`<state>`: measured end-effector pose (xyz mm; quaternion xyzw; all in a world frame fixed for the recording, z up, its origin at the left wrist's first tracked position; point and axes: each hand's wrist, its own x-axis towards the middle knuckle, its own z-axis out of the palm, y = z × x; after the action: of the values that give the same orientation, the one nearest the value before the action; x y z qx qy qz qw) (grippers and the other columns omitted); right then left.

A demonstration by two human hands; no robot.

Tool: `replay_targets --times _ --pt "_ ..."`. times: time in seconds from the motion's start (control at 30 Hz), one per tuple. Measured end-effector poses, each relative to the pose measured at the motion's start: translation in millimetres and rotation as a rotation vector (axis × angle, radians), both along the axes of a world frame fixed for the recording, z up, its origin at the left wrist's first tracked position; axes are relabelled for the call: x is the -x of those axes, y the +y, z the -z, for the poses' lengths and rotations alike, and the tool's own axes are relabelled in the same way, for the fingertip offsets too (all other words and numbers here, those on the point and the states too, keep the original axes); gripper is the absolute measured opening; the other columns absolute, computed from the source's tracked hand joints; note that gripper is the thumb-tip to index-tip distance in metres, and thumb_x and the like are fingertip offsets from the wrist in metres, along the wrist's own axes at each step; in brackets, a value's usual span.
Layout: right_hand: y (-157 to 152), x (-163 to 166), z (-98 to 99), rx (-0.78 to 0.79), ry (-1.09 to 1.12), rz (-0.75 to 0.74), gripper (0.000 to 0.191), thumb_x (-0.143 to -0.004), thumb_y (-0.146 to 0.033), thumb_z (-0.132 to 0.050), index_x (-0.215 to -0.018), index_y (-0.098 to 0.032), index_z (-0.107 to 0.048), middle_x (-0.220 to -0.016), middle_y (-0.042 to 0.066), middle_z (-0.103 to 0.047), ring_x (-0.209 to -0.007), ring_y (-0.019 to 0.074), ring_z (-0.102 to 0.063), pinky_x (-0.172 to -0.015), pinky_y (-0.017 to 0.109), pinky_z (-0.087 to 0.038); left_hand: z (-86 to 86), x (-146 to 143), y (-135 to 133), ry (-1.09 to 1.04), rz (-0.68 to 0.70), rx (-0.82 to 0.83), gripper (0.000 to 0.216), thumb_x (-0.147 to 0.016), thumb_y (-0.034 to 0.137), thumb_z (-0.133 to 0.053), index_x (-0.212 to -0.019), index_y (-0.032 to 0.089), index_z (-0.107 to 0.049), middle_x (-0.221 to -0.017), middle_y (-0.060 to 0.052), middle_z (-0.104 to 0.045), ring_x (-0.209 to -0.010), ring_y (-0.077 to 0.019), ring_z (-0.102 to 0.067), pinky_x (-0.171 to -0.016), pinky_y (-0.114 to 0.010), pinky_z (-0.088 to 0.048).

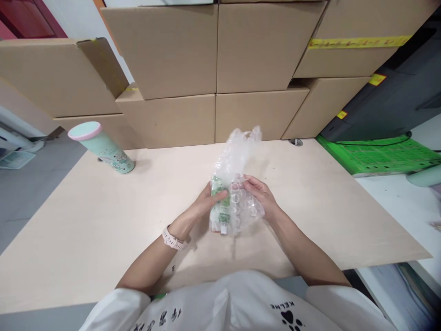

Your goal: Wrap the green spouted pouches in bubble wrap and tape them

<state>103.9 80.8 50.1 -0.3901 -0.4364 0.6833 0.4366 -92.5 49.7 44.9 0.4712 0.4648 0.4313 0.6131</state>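
Note:
In front of me, over the middle of the table, a green-and-white printed packet is partly covered by clear bubble wrap. My left hand is closed on the packet's left side, its thumb across the front. The fingers of my right hand pinch the bubble wrap at the right. The wrap stands up above both hands and also hangs loosely over the packet's right part, so its full shape is hidden. I cannot tell what the packet contains.
A mint tumbler with a pink rim stands at the left of the wooden table. Stacked cardboard boxes line the back edge. To the right are a green plastic crate and a dark grey machine.

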Motion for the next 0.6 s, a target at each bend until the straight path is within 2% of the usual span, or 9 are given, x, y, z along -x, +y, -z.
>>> replay_targets --times 0.1,0.17,0.2,0.23,0.3,0.37,0.43,0.5,0.6 --pt "11.1 -13.9 -2.3 -0.038 0.016 0.142 0.043 -0.072 -0.050 -0.075 -0.105 -0.026 -0.063 -0.084 0.003 -0.074 -0.090 0.0270 -0.070 -0.080 0.040 -0.054 8.1 14.7 4.9 0.423 -0.309 -0.152 0.086 -0.075 0.033 -0.073 -0.148 0.019 -0.030 -0.139 -0.016 -0.050 -0.125 -0.0316 -0.049 -0.103 -0.048 -0.042" --pt "16.9 -21.6 -4.8 -0.047 0.048 0.211 0.040 -0.074 -0.047 -0.074 -0.107 -0.028 -0.062 -0.084 0.002 -0.074 -0.093 0.0267 -0.070 -0.082 0.041 -0.053 7.8 21.3 5.0 0.674 -0.442 -0.336 0.079 -0.080 0.030 -0.067 -0.149 0.018 -0.030 -0.144 -0.017 -0.044 -0.131 -0.0316 -0.041 -0.107 -0.050 -0.037" --pt "18.4 -23.8 -6.0 -0.049 0.061 0.222 0.039 -0.075 -0.046 -0.074 -0.108 -0.029 -0.061 -0.085 0.002 -0.074 -0.094 0.0265 -0.070 -0.084 0.041 -0.053 5.7 21.7 3.5 0.757 -0.444 -0.443 0.067 -0.084 0.029 -0.063 -0.145 0.018 -0.037 -0.141 -0.016 -0.047 -0.131 -0.0305 -0.041 -0.107 -0.049 -0.036" --pt "18.8 -24.8 -7.0 -0.048 0.075 0.219 0.038 -0.075 -0.045 -0.074 -0.107 -0.030 -0.061 -0.085 0.001 -0.074 -0.094 0.0260 -0.070 -0.084 0.041 -0.053 3.1 20.1 1.1 0.811 -0.398 -0.552 0.053 -0.087 0.029 -0.059 -0.138 0.018 -0.046 -0.135 -0.014 -0.052 -0.127 -0.0288 -0.044 -0.106 -0.048 -0.037" --pt "16.9 -23.6 -8.2 -0.034 0.107 0.187 0.037 -0.074 -0.045 -0.075 -0.106 -0.030 -0.062 -0.084 0.000 -0.074 -0.088 0.0243 -0.071 -0.081 0.039 -0.054 -1.5 11.7 -5.8 0.875 -0.204 -0.746 0.030 -0.092 0.032 -0.054 -0.119 0.021 -0.060 -0.122 -0.011 -0.061 -0.118 -0.0258 -0.050 -0.104 -0.046 -0.040" --pt "12.9 -20.4 -9.1 -0.004 0.151 0.141 0.038 -0.071 -0.045 -0.078 -0.103 -0.030 -0.064 -0.080 -0.001 -0.075 -0.079 0.0222 -0.072 -0.075 0.036 -0.055 -2.6 0.6 -13.0 0.940 0.011 -0.895 0.026 -0.094 0.039 -0.053 -0.110 0.022 -0.064 -0.121 -0.009 -0.063 -0.119 -0.0259 -0.050 -0.109 -0.049 -0.034" --pt "8.9 -18.0 -10.6 0.010 0.183 0.107 0.038 -0.069 -0.044 -0.080 -0.101 -0.029 -0.065 -0.077 -0.002 -0.075 -0.073 0.0209 -0.071 -0.072 0.034 -0.055 -1.0 -7.9 -18.0 1.028 0.126 -0.984 0.030 -0.093 0.046 -0.053 -0.109 0.023 -0.065 -0.126 -0.008 -0.062 -0.124 -0.0283 -0.047 -0.116 -0.057 -0.019" --pt "6.9 -18.2 -13.4 0.003 0.196 0.110 0.036 -0.069 -0.043 -0.080 -0.099 -0.029 -0.066 -0.077 -0.002 -0.075 -0.073 0.0206 -0.072 -0.071 0.033 -0.055 -0.7 -10.8 -20.0 1.107 0.147 -1.018 0.033 -0.093 0.050 -0.052 -0.106 0.023 -0.065 -0.128 -0.008 -0.061 -0.128 -0.0303 -0.044 -0.117 -0.062 -0.008" --pt "9.9 -25.0 -18.0 -0.045 0.196 0.190 0.033 -0.071 -0.041 -0.078 -0.100 -0.029 -0.066 -0.076 -0.002 -0.074 -0.075 0.0198 -0.072 -0.073 0.032 -0.055 -10.9 -4.5 -18.4 1.171 0.065 -1.016 0.032 -0.093 0.050 -0.051 -0.092 0.022 -0.066 -0.122 -0.009 -0.063 -0.126 -0.0300 -0.046 -0.116 -0.062 -0.008"
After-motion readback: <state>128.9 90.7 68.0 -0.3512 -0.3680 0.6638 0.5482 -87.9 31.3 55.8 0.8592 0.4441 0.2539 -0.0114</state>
